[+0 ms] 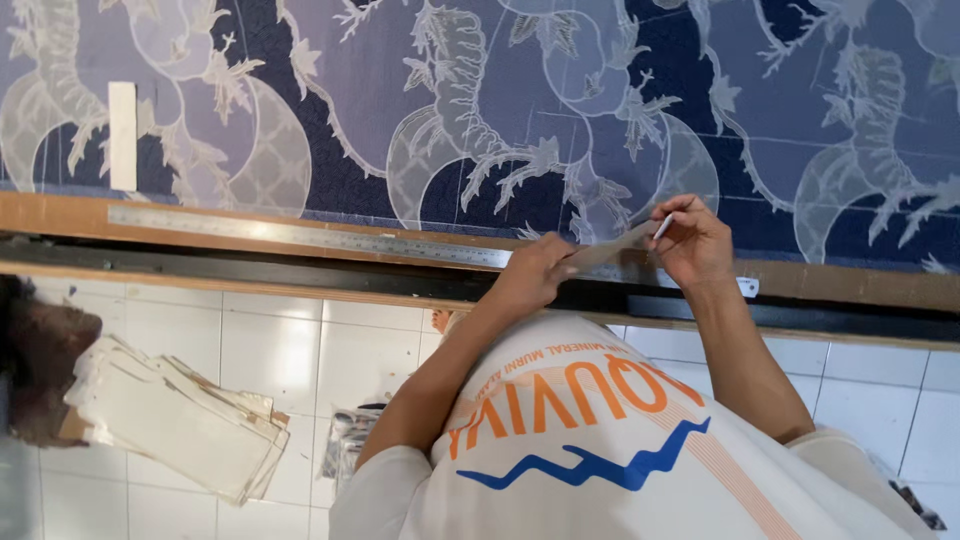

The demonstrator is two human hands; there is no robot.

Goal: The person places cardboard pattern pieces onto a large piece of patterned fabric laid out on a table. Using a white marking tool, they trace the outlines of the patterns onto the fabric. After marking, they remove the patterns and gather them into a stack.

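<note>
Closest in, the left hand pinches a thin grey card strip at the wooden bench edge. At its 3 o'clock the right hand grips a small white marking stick. If the left hand's pinch loosens, the strip may slide and the line wander. A nudge could push the long steel ruler off, at 9 o'clock. The stick's tip is hidden. At 12 o'clock the blue patterned cloth runs out of frame.

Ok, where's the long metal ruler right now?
In the head view, the metal ruler lies along the wooden table edge on the left, below the blue patterned fabric; its right end stops at the left hand.
</note>
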